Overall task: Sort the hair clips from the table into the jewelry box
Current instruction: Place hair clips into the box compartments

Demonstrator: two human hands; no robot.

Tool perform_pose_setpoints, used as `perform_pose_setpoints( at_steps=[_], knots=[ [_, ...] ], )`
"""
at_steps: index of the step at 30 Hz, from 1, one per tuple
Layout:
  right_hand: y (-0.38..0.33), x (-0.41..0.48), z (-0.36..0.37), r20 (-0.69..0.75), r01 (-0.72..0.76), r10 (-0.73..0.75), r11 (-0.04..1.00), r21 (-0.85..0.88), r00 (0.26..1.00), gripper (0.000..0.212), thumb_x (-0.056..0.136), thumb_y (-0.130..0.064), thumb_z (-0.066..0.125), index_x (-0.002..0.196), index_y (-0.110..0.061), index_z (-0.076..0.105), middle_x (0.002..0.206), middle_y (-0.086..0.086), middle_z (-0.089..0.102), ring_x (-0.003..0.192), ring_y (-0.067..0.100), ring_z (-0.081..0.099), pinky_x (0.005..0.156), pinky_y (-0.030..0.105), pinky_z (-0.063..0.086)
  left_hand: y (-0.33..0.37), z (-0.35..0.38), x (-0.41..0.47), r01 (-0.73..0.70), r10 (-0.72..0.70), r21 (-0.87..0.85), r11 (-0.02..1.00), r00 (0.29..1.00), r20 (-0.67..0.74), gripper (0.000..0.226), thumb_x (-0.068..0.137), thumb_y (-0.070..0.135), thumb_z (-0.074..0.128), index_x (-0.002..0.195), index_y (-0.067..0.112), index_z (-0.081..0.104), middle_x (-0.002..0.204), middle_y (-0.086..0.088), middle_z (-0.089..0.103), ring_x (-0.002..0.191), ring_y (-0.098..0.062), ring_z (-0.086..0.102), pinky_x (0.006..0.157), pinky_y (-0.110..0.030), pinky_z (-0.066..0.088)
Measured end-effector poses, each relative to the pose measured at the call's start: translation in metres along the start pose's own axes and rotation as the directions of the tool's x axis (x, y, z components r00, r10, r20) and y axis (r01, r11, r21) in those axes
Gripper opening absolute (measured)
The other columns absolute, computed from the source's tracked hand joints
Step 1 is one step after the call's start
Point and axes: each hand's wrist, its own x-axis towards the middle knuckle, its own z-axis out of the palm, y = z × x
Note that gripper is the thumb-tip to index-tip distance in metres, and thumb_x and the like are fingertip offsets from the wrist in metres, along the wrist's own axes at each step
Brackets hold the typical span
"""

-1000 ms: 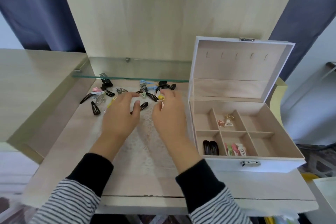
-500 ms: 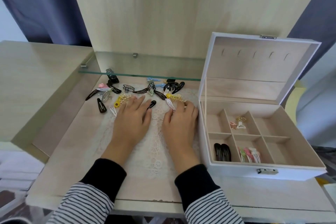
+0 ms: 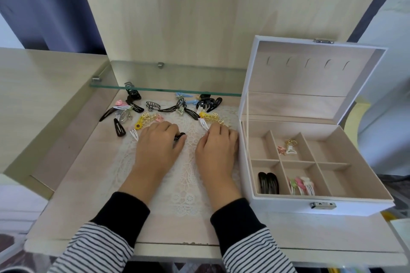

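Left hand [image 3: 158, 147]: palm down on the lace mat [image 3: 184, 180], fingers curled. Thumb and forefinger pinch a black snap clip [image 3: 180, 136], whose tip pokes out on the thumb side.

Right hand [image 3: 216, 147]: palm down beside the left, the two apart with bare lace between them. Its fingers are bent, their tips tucked down at the near ends of a white snap clip [image 3: 203, 123] and a gold spiral clip [image 3: 216, 118]. Cannot tell whether it grips either one or only touches them.

Loose hair clips [image 3: 166, 107] lie in a scattered band on the worktop [image 3: 66, 195] just beyond both sets of knuckles, partly under the front edge of a glass shelf [image 3: 177, 77]. Black, gold, blue, pink and yellow pieces are mixed.

Jewelry box [image 3: 288, 206] stands on the worktop to the right, lid upright, its left wall just beside the right hand. Front-left compartment holds a pair of black clips [image 3: 268, 183]. Front-middle compartment holds pastel clips [image 3: 301, 185]. Back-middle compartment holds small gold and white clips [image 3: 288, 146].
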Motion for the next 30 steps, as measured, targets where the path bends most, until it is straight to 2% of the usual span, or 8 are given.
perform_pose_setpoints(
  at_steps=[6, 11, 14, 16, 19, 21, 25, 30],
  knots=[
    [-0.003, 0.001, -0.002, -0.051, 0.069, -0.069, 0.998, -0.004, 0.996, 0.014, 0.079, -0.007, 0.063, 0.092, -0.011, 0.062, 0.082, 0.006, 0.064, 0.077, 0.025, 0.053, 0.064, 0.031, 0.037, 0.008, -0.016, 0.012, 0.114, -0.116, 0.027, 0.993, 0.988, 0.099, 0.026, 0.1, 0.029, 0.046, 0.099, 0.009, 0.063, 0.094, -0.007, 0.064, 0.085, -0.028, 0.06, 0.067, -0.037, 0.049],
    [-0.017, 0.001, -0.014, -0.016, 0.023, -0.022, 0.995, 0.1, 1.0, 0.016, 0.08, -0.001, 0.059, 0.094, -0.007, 0.058, 0.087, 0.01, 0.06, 0.076, 0.028, 0.053, 0.061, 0.035, 0.039, 0.006, -0.026, 0.019, 0.311, -0.292, -0.202, 0.929, 0.949, 0.117, 0.022, 0.1, 0.026, 0.047, 0.097, 0.008, 0.059, 0.091, -0.006, 0.063, 0.083, -0.025, 0.055, 0.067, -0.033, 0.04],
    [-0.03, 0.005, -0.035, 0.027, 0.044, -0.053, 0.963, 0.268, 0.998, 0.013, 0.086, 0.001, 0.053, 0.098, -0.003, 0.054, 0.092, 0.012, 0.056, 0.082, 0.028, 0.051, 0.069, 0.038, 0.044, 0.01, -0.035, 0.022, 0.376, -0.351, -0.449, 0.81, 0.925, 0.143, 0.017, 0.098, 0.024, 0.05, 0.085, 0.015, 0.056, 0.083, 0.0, 0.064, 0.077, -0.022, 0.056, 0.066, -0.028, 0.034],
    [-0.035, 0.012, -0.054, 0.026, 0.066, -0.079, 0.939, 0.339, 0.997, 0.01, 0.091, -0.003, 0.05, 0.1, -0.002, 0.053, 0.095, 0.012, 0.055, 0.083, 0.027, 0.049, 0.07, 0.036, 0.042, 0.014, -0.044, 0.024, 0.37, -0.331, -0.609, 0.702, 0.926, 0.181, 0.02, 0.097, 0.026, 0.052, 0.079, 0.02, 0.058, 0.079, 0.005, 0.07, 0.074, -0.023, 0.062, 0.069, -0.031, 0.045],
    [-0.036, 0.025, -0.085, 0.0, 0.139, -0.151, 0.915, 0.38, 0.989, 0.006, 0.092, -0.005, 0.05, 0.097, -0.003, 0.052, 0.093, 0.011, 0.054, 0.08, 0.025, 0.048, 0.065, 0.031, 0.037, 0.029, -0.061, 0.029, 0.356, -0.315, -0.754, 0.552, 0.926, 0.207, 0.017, 0.095, 0.031, 0.056, 0.086, 0.019, 0.065, 0.084, -0.001, 0.073, 0.078, -0.023, 0.068, 0.08, -0.042, 0.057],
    [-0.032, 0.033, -0.103, -0.012, 0.179, -0.189, 0.906, 0.384, 0.982, 0.003, 0.092, -0.007, 0.053, 0.091, -0.005, 0.052, 0.09, 0.008, 0.054, 0.075, 0.021, 0.047, 0.061, 0.027, 0.032, 0.042, -0.074, 0.032, 0.357, -0.297, -0.828, 0.431, 0.923, 0.243, 0.018, 0.096, 0.026, 0.056, 0.092, 0.011, 0.066, 0.088, -0.009, 0.073, 0.081, -0.022, 0.069, 0.076, -0.033, 0.059],
    [-0.011, 0.051, -0.133, 0.129, 0.014, -0.093, 0.861, 0.508, 0.987, 0.009, 0.09, -0.02, 0.061, 0.089, -0.011, 0.058, 0.087, 0.0, 0.06, 0.076, 0.014, 0.054, 0.066, 0.022, 0.042, 0.072, -0.093, 0.037, 0.395, -0.216, -0.887, 0.238, 0.912, 0.348, 0.007, 0.094, 0.018, 0.059, 0.091, 0.014, 0.063, 0.087, -0.006, 0.073, 0.075, -0.014, 0.067, 0.073, -0.025, 0.059],
    [0.031, 0.069, -0.161, 0.292, -0.223, 0.044, 0.756, 0.615, 0.955, 0.008, 0.085, -0.021, 0.066, 0.085, -0.013, 0.064, 0.078, -0.005, 0.064, 0.067, 0.005, 0.058, 0.067, 0.021, 0.048, 0.11, -0.099, 0.043, 0.397, -0.102, -0.896, 0.198, 0.918, 0.384, 0.013, 0.093, 0.007, 0.059, 0.094, 0.019, 0.066, 0.074, 0.002, 0.07, 0.064, -0.005, 0.065, 0.061, -0.017, 0.055]
  ],
)
